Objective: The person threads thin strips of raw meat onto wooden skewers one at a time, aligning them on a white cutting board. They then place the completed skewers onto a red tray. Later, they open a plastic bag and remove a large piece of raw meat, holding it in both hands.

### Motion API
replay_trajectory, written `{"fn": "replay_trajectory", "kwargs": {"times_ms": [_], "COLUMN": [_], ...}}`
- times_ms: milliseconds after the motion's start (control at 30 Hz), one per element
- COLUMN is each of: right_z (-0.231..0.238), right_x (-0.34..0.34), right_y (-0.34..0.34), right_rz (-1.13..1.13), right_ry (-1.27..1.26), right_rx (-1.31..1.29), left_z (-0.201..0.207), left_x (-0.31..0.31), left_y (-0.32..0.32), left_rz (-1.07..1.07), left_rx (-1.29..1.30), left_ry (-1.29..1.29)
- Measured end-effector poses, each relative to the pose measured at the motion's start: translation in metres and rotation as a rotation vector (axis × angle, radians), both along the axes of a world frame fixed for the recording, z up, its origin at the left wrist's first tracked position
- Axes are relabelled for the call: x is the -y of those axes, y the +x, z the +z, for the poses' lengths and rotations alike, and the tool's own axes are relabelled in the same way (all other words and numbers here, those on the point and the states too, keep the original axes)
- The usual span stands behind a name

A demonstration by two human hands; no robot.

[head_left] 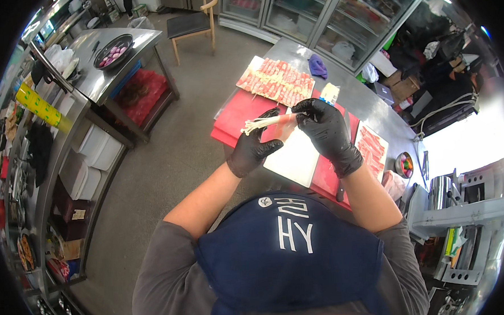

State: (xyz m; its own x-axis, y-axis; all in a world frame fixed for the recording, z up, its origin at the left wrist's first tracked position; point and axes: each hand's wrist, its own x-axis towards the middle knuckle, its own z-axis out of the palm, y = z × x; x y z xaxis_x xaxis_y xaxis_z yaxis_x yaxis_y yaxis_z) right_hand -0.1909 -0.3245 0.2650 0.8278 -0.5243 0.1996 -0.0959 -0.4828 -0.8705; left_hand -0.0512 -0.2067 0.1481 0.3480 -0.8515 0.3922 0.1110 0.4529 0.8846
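Note:
Both my hands wear black gloves and are raised over a red cutting board (244, 109). My left hand (252, 146) pinches a bundle of thin white enoki mushrooms (260, 123) with a slice of pink meat (287, 121) wrapped around it. My right hand (324, 128) grips the other end of the same roll, fingers curled over the meat. A white sheet (295, 158) lies on the board below my hands.
A tray of sliced red meat (276, 81) lies at the far end of the steel table (369, 103), another tray of meat (371, 145) to the right. A purple cloth (317, 67), a small bowl (404, 165), a wooden chair (193, 23), glass-door fridges (335, 10) and a steel counter (104, 62) stand around.

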Motion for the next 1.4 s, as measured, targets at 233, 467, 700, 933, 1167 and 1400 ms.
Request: {"fn": "replay_trajectory", "kwargs": {"times_ms": [233, 467, 700, 933, 1167, 1400], "right_z": [-0.009, -0.012, -0.011, -0.023, -0.023, -0.008], "right_x": [-0.003, 0.001, 0.015, -0.005, -0.010, -0.006], "right_y": [-0.003, -0.013, -0.022, -0.020, -0.024, -0.033], "right_rz": [0.016, -0.002, 0.182, 0.059, -0.004, 0.105], "right_ry": [0.138, 0.292, 0.481, -0.719, -0.656, 0.472], "right_rx": [-0.019, -0.027, -0.188, 0.010, 0.015, -0.200], "left_z": [0.035, 0.032, 0.030, 0.032, 0.032, 0.035], "left_x": [0.002, -0.001, -0.001, -0.001, -0.002, -0.009], "left_y": [-0.011, -0.011, -0.013, -0.024, -0.034, -0.023], "left_rz": [-0.112, -0.050, -0.050, 0.000, 0.017, -0.029], "left_rx": [-0.144, -0.124, -0.058, -0.436, -0.380, -0.019], "left_ry": [-0.069, 0.068, 0.131, 0.262, 0.210, 0.034]}}
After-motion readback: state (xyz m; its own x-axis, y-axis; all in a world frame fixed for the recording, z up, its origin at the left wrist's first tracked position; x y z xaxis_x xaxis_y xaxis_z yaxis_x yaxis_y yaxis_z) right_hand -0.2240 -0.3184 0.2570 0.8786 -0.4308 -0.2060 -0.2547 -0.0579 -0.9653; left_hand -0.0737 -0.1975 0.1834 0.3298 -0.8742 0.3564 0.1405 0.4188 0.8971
